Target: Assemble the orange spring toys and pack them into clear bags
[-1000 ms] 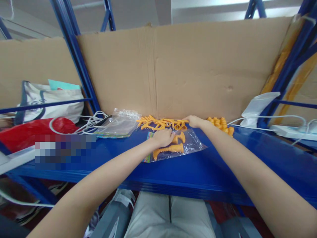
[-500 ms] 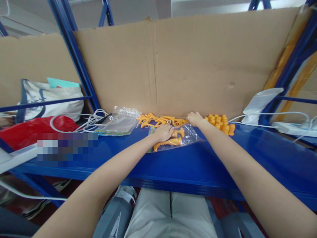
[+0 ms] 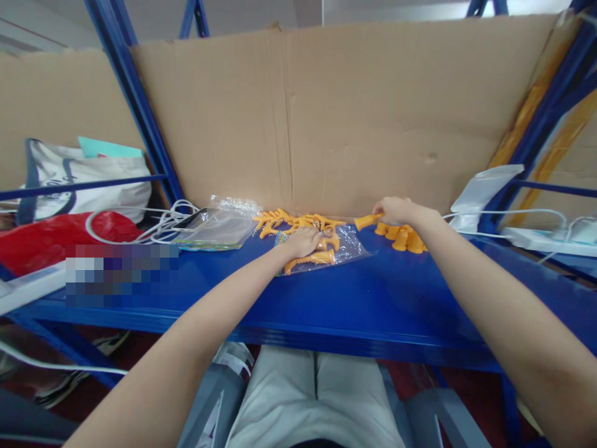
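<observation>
The right hand (image 3: 394, 211) grips an orange plastic piece (image 3: 366, 221) near an orange bunch (image 3: 405, 240), and the left hand (image 3: 304, 241) lies on a clear plastic bag (image 3: 351, 246) on the blue shelf (image 3: 373, 298), but I can't tell if it grips.

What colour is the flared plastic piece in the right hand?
Yellow-orange; the flared plastic piece in the right hand shows best in the head view.

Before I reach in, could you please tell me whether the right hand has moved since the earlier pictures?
Yes: judged against the cardboard crease, the right hand has moved rightward, toward the cluster of orange pieces.
</observation>
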`<state>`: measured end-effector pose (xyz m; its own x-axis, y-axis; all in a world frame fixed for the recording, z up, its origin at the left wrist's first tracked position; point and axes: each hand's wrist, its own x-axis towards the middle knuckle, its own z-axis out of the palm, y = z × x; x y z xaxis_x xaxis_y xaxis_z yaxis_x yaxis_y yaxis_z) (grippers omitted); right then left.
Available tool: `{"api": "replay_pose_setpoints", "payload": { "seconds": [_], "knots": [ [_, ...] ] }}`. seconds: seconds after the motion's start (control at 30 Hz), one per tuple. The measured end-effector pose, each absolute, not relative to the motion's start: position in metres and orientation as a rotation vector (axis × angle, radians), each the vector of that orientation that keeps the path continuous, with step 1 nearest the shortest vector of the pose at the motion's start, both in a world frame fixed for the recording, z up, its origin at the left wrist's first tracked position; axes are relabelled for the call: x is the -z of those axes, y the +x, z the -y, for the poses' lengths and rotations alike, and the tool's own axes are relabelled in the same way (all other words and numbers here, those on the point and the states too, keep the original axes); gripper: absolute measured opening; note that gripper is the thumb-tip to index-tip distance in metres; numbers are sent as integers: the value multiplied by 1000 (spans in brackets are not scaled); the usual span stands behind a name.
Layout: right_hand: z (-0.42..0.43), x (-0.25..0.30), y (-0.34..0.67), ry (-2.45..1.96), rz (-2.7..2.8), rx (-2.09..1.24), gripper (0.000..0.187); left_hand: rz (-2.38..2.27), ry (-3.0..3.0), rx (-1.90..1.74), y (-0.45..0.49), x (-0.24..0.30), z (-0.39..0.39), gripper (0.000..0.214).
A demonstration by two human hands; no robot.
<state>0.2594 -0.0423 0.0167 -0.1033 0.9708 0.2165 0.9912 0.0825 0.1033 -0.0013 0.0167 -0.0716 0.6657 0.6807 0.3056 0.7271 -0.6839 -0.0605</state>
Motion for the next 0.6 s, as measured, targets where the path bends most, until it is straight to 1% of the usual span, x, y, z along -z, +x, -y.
{"api": "replay_pose_setpoints", "payload": {
  "seconds": [0.17, 0.27, 0.37, 0.47, 0.6],
  "knots": [
    [68, -10, 258, -2153, 2286, 179, 33, 1151, -2721, 431, 3, 73, -21, 44],
    [79, 0, 244, -2246, 2222, 270, 38, 1130, -2730, 456, 5, 74, -21, 43],
    [85, 8, 233, -2274, 2218, 261, 38, 1119, -2734, 488, 6, 74, -20, 44],
    [84, 15, 230, -2155, 2247, 222, 35, 1131, -2747, 543, 6, 74, -18, 44],
    [77, 21, 234, -1846, 2331, 125, 33, 1231, -2782, 685, 4, 73, -15, 44]
  ]
}}
